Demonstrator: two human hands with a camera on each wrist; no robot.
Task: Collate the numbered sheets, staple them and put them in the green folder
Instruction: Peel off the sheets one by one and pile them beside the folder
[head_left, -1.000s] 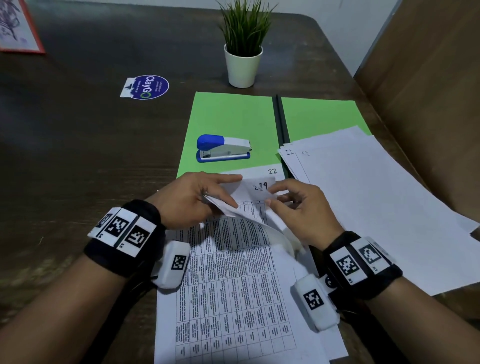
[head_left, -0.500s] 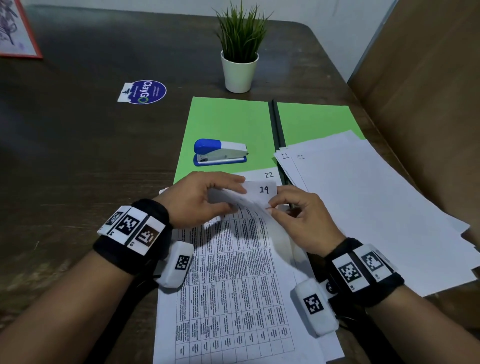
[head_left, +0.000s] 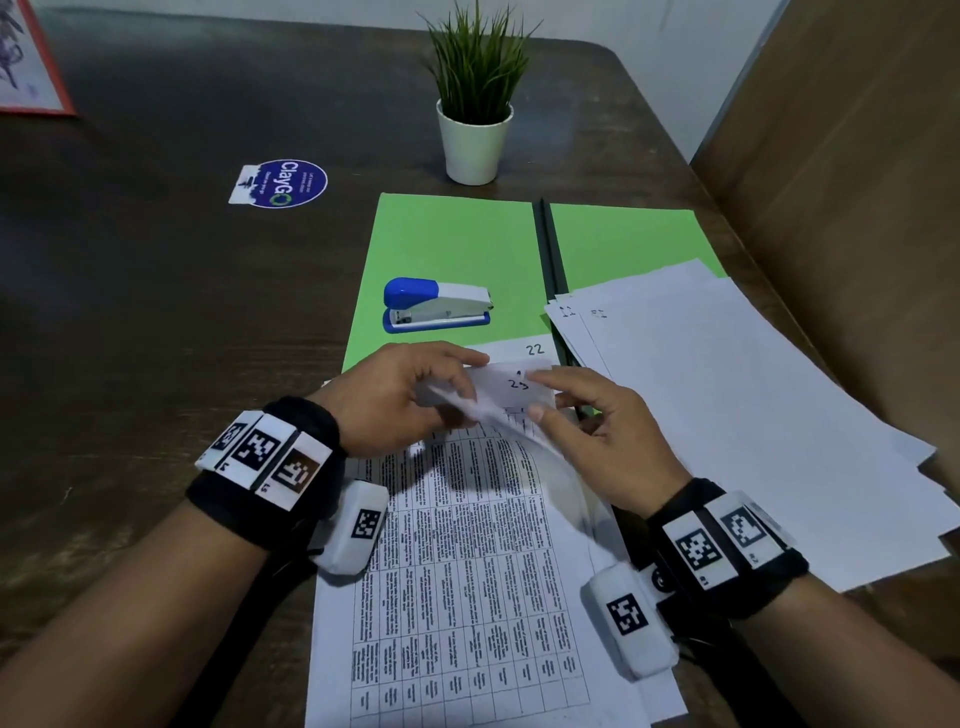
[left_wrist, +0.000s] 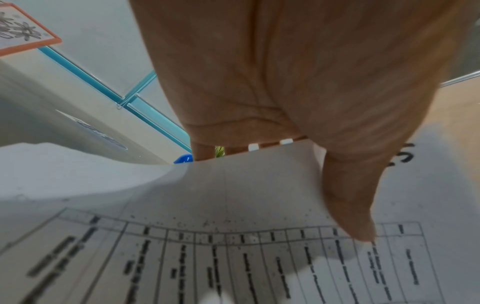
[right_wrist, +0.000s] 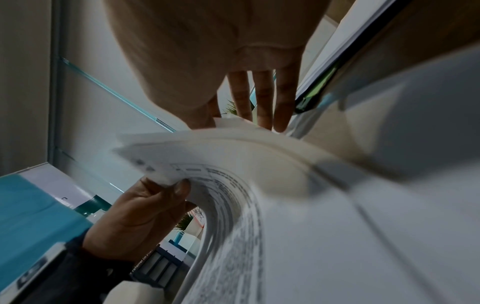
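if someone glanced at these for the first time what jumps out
Both hands meet at the middle of the dark table: the left hand and the right hand pinch up the far corners of printed sheets, showing handwritten numbers. Just beyond them, a blue and white stapler rests on the open green folder, with a potted plant further back.

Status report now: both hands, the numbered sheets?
Left hand and right hand pinch lifted top corners of white printed sheets. Blue-white stapler sits on open green folder.
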